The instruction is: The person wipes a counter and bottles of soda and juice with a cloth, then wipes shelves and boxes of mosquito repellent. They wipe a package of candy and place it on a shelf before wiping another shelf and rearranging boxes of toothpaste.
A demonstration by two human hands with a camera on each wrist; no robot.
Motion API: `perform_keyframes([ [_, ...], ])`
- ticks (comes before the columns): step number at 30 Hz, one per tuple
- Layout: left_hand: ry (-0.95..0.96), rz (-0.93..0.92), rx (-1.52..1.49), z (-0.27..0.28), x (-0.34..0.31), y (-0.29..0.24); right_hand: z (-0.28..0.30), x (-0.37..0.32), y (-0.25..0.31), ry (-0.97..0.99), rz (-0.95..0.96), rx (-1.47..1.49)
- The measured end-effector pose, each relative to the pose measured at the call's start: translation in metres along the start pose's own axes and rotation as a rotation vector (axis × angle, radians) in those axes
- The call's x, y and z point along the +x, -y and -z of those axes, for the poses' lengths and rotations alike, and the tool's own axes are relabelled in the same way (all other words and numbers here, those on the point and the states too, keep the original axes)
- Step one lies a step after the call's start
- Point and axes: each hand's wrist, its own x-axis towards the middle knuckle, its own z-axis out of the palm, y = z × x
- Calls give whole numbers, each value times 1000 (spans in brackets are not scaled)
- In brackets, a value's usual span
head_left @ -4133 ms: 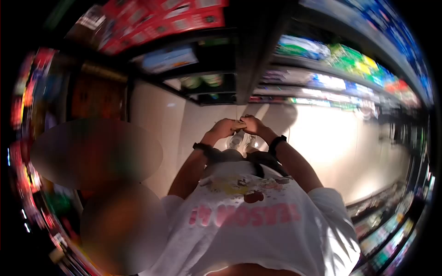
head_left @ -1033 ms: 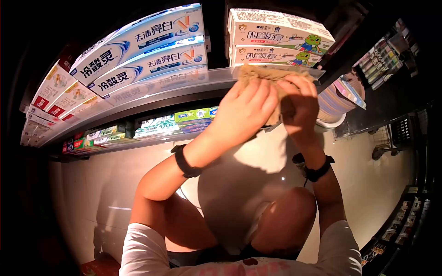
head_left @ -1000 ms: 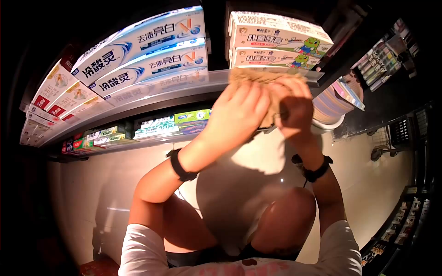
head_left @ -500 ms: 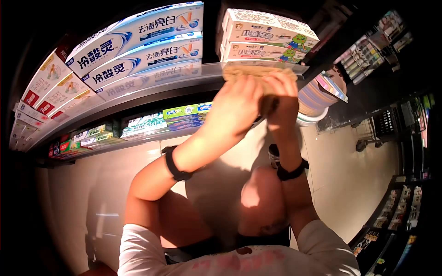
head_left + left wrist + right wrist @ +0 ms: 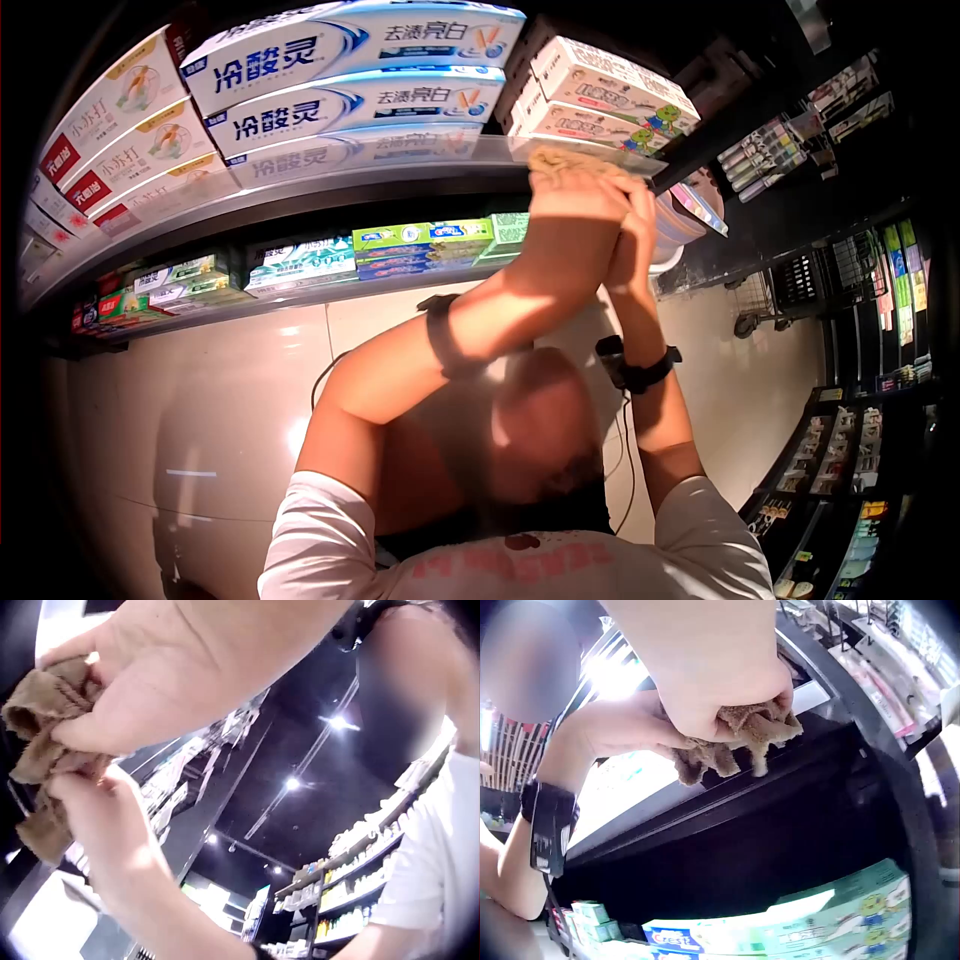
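A crumpled brown cloth (image 5: 572, 163) lies against the right end of the shelf's front edge, below small toothpaste boxes with a green cartoon figure (image 5: 610, 100). My left hand (image 5: 580, 210) grips it, and my right hand (image 5: 635, 240) holds it close beside, partly behind the left. In the left wrist view, the left hand (image 5: 165, 682) pinches the bunched cloth (image 5: 45, 742) above the right hand (image 5: 112, 817). Folds of the cloth (image 5: 757, 735) hang beneath the right hand (image 5: 720, 682) in the right wrist view, with the left hand (image 5: 634, 724) touching alongside.
Large white-and-blue toothpaste boxes (image 5: 340, 60) stand on the upper shelf. A lower shelf holds green boxes (image 5: 420, 240). Stacked tubs (image 5: 680, 215) stand just right of my hands, a wheeled basket cart (image 5: 800, 280) farther right. Pale floor tiles (image 5: 200, 400) lie below.
My left hand has moved right and now overlaps the right hand, its wrist more bent. Both hands still hold the cloth. The head view has shifted, bringing more of the lower shelf into sight.
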Motion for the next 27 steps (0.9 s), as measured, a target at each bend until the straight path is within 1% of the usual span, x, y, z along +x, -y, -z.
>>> perform_keyframes([
  [2, 115, 11, 22, 27, -8, 27, -16, 11, 34, 68, -51, 27],
  [3, 192, 39, -43, 47, -15, 37, -24, 17, 50, 89, 26, 32],
  [4, 143, -109, -213, 79, -23, 57, -33, 25, 62, 137, 121, 22],
  [5, 190, -95, -177, 92, -28, 67, -39, 29, 78, 177, 120, 11],
  [6, 266, 28, -119, 97, -33, 71, -44, 33, 88, 182, 177, 1],
  [7, 374, 109, 29, 96, -35, 75, -47, 35, 93, 185, 229, -13],
  [9, 290, 49, 44, 88, -45, 83, -50, 35, 95, 201, 214, -70],
  [11, 29, -85, 265, 66, -51, 84, -42, 34, 84, 199, 221, -8],
  [12, 35, -71, 290, 58, -54, 79, -41, 31, 76, 177, 202, -43],
  [13, 83, -70, 238, 51, -54, 73, -39, 29, 69, 158, 185, -66],
  [14, 41, -82, 69, 36, -56, 68, -31, 29, 63, 158, 138, -93],
  [15, -76, -114, 20, 22, -57, 66, -26, 30, 57, 160, 93, -115],
  [16, -20, -109, 129, 15, -48, 59, -24, 29, 56, 126, 85, -93],
  [17, -91, -85, 259, 13, -46, 53, -25, 28, 58, 88, 74, -72],
  [19, -98, -131, 164, 24, -42, 60, -31, 30, 67, 60, 104, -110],
  [21, 13, -73, 40, 44, -45, 74, -35, 36, 77, 109, 122, -60],
  [23, -61, 1, -48, 60, -57, 98, -47, 41, 99, 178, 163, -2],
  [25, -123, 46, 2, 74, -69, 118, -62, 40, 116, 261, 240, 62],
  [27, -254, 26, 112, 76, -78, 133, -82, 35, 127, 180, 372, 87],
])
